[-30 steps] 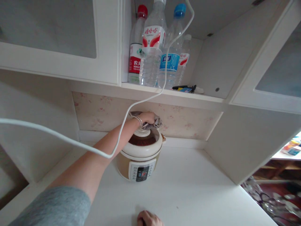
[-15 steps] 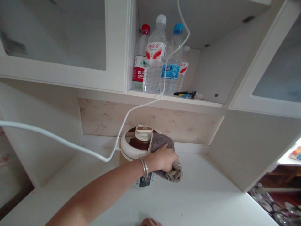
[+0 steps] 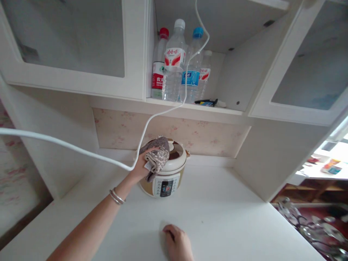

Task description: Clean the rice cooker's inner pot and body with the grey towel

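My left hand (image 3: 143, 162), with silver bangles on its wrist, is closed on a grey-brown patterned cloth (image 3: 158, 156). It presses the cloth to the left side of the lid of an electric pressure cooker (image 3: 176, 165). The cooker is white and tan with a brown lid top and a dark control panel (image 3: 166, 187) in front. Part of its lid and handle is hidden by the cloth. My right hand (image 3: 178, 241) rests on the white counter (image 3: 217, 221) at the bottom, its fingers curled in with nothing visible in them.
A white cable (image 3: 108, 159) hangs across the view, in front of the cooker and shelf. Several plastic bottles (image 3: 174, 72) and small items (image 3: 208, 103) stand or lie on the shelf above. Cabinet side panels (image 3: 274, 159) flank the counter; shiny objects (image 3: 307, 228) show at lower right.
My left hand has carried the cloth from the right side of the cooker's lid over to its left. More of my right hand has come into view on the counter.
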A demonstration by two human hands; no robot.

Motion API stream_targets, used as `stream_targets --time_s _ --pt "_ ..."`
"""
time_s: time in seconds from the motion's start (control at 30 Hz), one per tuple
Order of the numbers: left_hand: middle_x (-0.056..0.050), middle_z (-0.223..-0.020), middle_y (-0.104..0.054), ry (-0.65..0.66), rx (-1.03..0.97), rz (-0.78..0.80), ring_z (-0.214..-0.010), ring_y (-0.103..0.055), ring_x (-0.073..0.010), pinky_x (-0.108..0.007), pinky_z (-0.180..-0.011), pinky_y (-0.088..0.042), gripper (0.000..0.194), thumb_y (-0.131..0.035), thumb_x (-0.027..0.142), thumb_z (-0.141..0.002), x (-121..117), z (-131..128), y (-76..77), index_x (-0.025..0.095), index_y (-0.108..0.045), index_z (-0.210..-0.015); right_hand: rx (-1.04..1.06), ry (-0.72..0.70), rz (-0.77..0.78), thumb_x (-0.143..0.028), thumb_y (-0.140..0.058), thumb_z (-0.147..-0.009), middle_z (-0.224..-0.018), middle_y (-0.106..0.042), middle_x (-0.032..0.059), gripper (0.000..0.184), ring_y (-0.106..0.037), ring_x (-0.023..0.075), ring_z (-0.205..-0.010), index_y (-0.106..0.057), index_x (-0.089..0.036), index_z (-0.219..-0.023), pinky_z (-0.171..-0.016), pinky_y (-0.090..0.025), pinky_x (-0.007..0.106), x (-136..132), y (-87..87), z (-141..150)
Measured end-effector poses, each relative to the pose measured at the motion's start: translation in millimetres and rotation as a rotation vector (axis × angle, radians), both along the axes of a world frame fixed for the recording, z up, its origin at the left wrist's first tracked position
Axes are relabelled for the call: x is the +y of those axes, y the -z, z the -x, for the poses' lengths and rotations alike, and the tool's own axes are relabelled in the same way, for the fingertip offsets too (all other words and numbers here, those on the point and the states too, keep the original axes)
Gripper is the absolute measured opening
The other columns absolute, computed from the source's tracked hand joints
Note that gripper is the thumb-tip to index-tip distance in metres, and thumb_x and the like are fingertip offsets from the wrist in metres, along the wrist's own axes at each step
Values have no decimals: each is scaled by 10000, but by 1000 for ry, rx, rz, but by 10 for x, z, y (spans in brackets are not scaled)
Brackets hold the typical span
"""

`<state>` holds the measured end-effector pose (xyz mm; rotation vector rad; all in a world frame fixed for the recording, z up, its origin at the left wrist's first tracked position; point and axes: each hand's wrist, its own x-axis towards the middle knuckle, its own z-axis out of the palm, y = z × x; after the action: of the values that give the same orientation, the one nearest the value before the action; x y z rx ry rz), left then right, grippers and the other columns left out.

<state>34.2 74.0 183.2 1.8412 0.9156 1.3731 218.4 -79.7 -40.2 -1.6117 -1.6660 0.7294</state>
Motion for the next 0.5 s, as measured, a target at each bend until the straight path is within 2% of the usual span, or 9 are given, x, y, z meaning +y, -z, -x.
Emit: stream_targets --time_s 0.1,0.13,0.2,0.27,0.33,0.37,0.4,0.47,0.5 --pt "-123 -1270 -629 3 -49 27 -1214 -544 -289 -412 -1076 -392 525 -671 322 -699 -225 91 47 151 -616 -1193 425 61 153 -401 -487 -846 -844 -665 20 290 -605 150 -667 -616 -217 -1028 -589 -453 249 -36 -310 -79" --pt "-111 -1292 -615 11 -57 18 -1232 -531 -289 -416 -1090 -374 504 -669 310 -700 -343 119 74 170 -621 -1181 544 76 180 -473 -511 -843 -934 -660 39 370 -610 156 -701 -580 -221 -1106 -583 -469 256 -55 -457 -90" --pt "-89 -1323 -594 44 -74 -3 -1262 -504 -294 -428 -1114 -340 467 -664 292 -703 -625 142 164 206 -632 -1160 760 74 211 -598 -540 -823 -1195 -601 82 552 -625 195 -891 -485 -263 -1257 -629 -516 292 -105 -790 -78" --pt "-68 -1330 -590 105 -63 -2 -1283 -483 -296 -429 -1128 -320 461 -662 285 -702 -936 92 315 246 -639 -1161 984 -11 255 -667 -539 -802 -1373 -499 82 664 -586 238 -1076 -404 -314 -1348 -696 -546 353 -160 -1103 -23" --pt "-50 -1353 -572 176 13 48 -1305 -460 -292 -424 -1143 -295 474 -658 272 -703 -1222 -45 542 293 -643 -1176 1156 -120 305 -707 -516 -789 -1360 -521 86 689 -574 263 -1121 -459 -284 -1329 -740 -551 395 -211 -1300 52" --pt "-37 -1385 -545 184 65 81 -1333 -428 -287 -425 -1159 -261 483 -651 257 -708 -1338 -141 682 319 -641 -1186 1205 -150 323 -717 -515 -777 -1292 -575 96 686 -591 271 -1098 -525 -247 -1277 -745 -551 400 -237 -1338 85" --pt "-20 -1451 -474 172 130 101 -1393 -336 -284 -439 -1189 -171 501 -630 235 -720 -1430 -247 836 336 -632 -1210 1225 -164 343 -716 -533 -758 -1196 -631 106 672 -615 275 -1056 -590 -215 -1202 -743 -552 398 -265 -1335 109" --pt "-44 -1513 -385 214 198 185 -1445 -199 -326 -479 -1197 5 672 -684 231 -643 -1540 -459 1161 306 -580 -1302 1208 -139 373 -675 -604 -718 -993 -695 108 597 -657 277 -955 -673 -184 -1052 -724 -555 389 -339 -1232 115" --pt "-62 -1505 -397 244 209 295 -1443 -196 -341 -506 -1184 45 649 -674 261 -662 -1567 -549 1316 297 -582 -1303 1190 -126 389 -634 -649 -699 -915 -704 100 545 -670 277 -912 -690 -184 -1003 -713 -556 389 -387 -1149 94"
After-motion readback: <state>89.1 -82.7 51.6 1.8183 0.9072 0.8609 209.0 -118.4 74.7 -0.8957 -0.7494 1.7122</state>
